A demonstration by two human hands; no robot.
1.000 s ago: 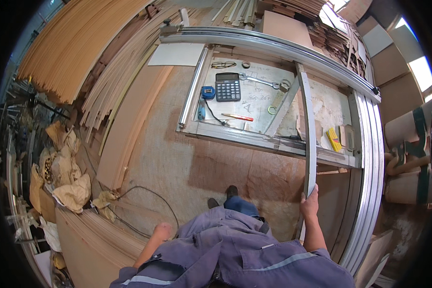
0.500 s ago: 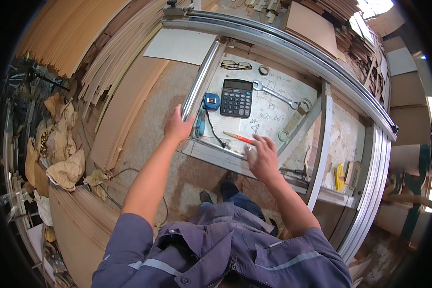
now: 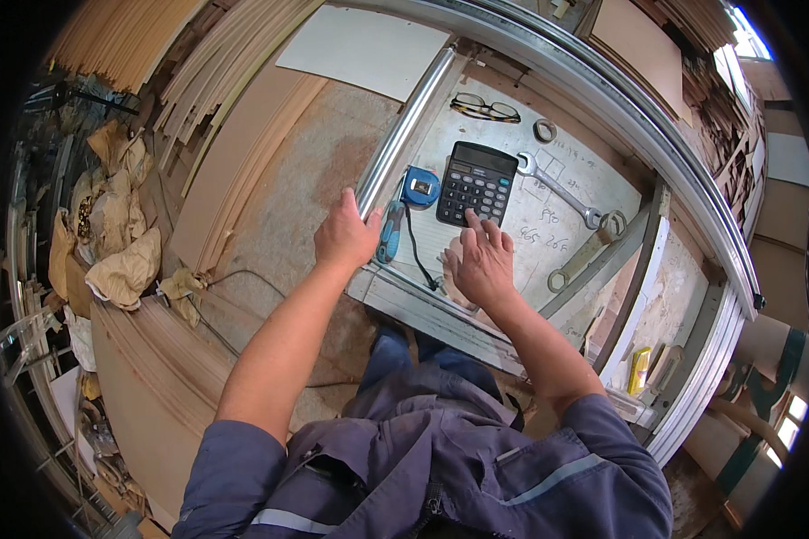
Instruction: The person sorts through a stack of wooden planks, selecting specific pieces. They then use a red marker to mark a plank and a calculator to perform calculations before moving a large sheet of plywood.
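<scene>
My left hand (image 3: 346, 235) is closed round the near end of a shiny round metal bar (image 3: 403, 135) that runs along the board's left side. With fingers apart, my right hand (image 3: 483, 263) reaches onto the black calculator (image 3: 478, 182), one fingertip at its lower keys. Between the hands lie a blue tape measure (image 3: 421, 186) with a black strap and a blue-grey-handled utility knife (image 3: 390, 235). A combination wrench (image 3: 557, 189) rests right of the calculator. No pencil shows; whether one lies under my right hand I cannot tell.
Glasses (image 3: 484, 108), a metal ring (image 3: 545, 130) and a dull ring wrench (image 3: 586, 251) lie on the marked white board. A metal frame (image 3: 634, 278) surrounds it. A white sheet (image 3: 364, 49) lies at the far left. Wood strips and crumpled paper (image 3: 126, 269) are stacked left.
My right hand has moved from an orange pencil up to the calculator keys, and the pencil is out of sight. The left hand stays on the bar. The view has shifted.
</scene>
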